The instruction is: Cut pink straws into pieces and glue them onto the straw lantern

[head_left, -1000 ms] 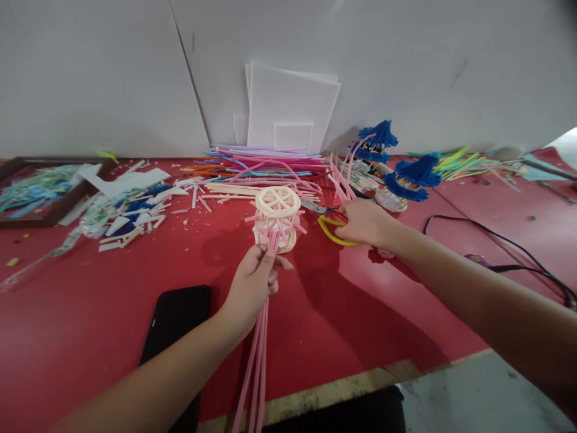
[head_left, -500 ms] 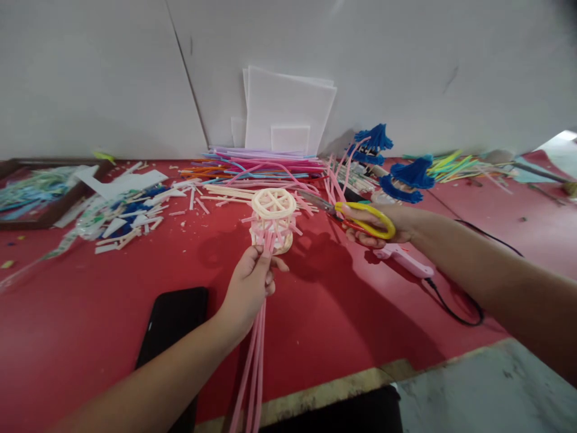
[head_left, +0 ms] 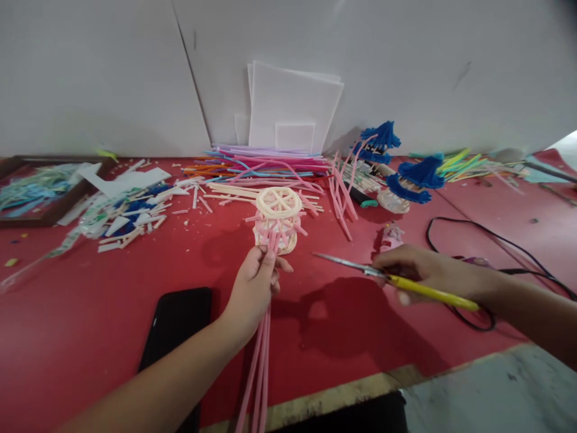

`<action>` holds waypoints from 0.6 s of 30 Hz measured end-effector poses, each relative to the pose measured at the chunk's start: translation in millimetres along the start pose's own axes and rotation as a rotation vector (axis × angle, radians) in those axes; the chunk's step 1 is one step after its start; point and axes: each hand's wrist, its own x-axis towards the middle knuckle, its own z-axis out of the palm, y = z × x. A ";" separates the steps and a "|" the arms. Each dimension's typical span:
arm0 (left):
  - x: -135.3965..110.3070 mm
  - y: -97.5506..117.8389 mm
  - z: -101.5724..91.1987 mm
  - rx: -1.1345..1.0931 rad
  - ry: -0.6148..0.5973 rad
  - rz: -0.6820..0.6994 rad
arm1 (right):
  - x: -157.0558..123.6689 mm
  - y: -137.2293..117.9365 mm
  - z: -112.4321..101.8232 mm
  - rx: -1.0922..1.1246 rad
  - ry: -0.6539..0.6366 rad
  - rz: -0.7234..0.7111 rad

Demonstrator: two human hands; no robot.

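My left hand (head_left: 259, 279) is closed around several pink pipe cleaners (head_left: 260, 367), whose long ends hang down past the wrist. Their upper ends meet a small pink and cream cage-like piece (head_left: 278, 203) with a spoked ring on top, just above my fingers. On the right, my right hand (head_left: 419, 276) grips scissors with yellow handles (head_left: 433, 293). The metal blades point left toward the cage-like piece, apart from it, and look nearly together. Beyond that hand lies a pink glue gun (head_left: 391, 236), partly covered by the hand.
A black phone (head_left: 178, 325) lies on the red table (head_left: 351, 355) by my left forearm. Cut scraps (head_left: 130, 216) and a brown frame (head_left: 58, 207) are at left. Colourful pipe cleaners (head_left: 270, 162) and white sheets (head_left: 295, 102) line the wall. Blue-roofed models (head_left: 417, 177) and a black cable (head_left: 500, 234) are at right.
My right hand has moved right and toward me with the scissors, which have turned edge-on. The left hand keeps its hold. The view has shifted slightly.
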 end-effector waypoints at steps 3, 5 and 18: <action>0.6 -1.9 -1.4 -0.007 -0.018 0.008 | -2.8 -6.9 0.8 -0.284 -0.021 0.068; 0.2 -2.1 -1.9 -0.013 -0.035 0.015 | -1.0 -14.7 1.6 -0.364 -0.023 0.096; -0.9 0.4 -1.9 -0.028 -0.041 -0.008 | 30.8 -25.4 -5.1 -0.492 0.004 0.078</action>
